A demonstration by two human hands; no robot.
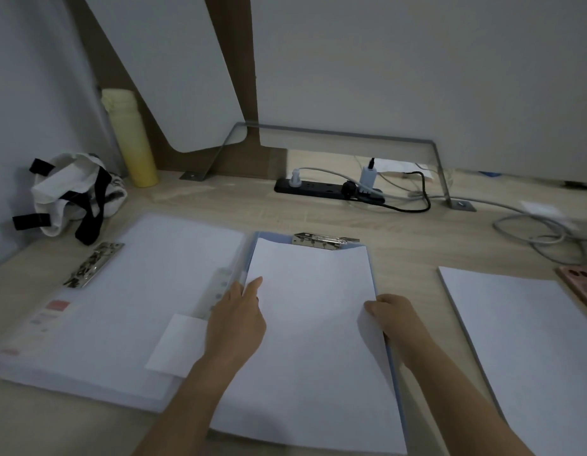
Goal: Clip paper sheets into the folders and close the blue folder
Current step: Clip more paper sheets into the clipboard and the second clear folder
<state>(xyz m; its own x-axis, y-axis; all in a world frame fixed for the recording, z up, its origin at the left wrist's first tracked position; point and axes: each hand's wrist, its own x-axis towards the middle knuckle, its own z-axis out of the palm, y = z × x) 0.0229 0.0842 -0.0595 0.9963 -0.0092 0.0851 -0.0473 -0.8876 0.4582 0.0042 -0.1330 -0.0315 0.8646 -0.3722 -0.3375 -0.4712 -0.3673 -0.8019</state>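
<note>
Head view, looking down: a pale wooden desk [219, 205] fills the lower frame. An open translucent folder [127, 291] covers lower left, its metal clip [94, 265] at its upper left edge. A stack of white paper [522, 340] lies at lower right, apart from the rest.

At centre, the paper sheets [311, 324] lie on the open blue folder [275, 237], whose blue edge shows along the top and right side. The sheets' top edge sits just below the folder's metal clamp [325, 241].

The left hand [237, 320] rests on the sheets' left edge with fingers stretched out and close together. The right hand [395, 319] has its fingers curled round the sheets' right edge, which is slightly lifted.

Upper left: a white bag [71, 192] with black straps and a yellow bottle [131, 136]. A black power strip [328, 189] sits at upper centre.
</note>
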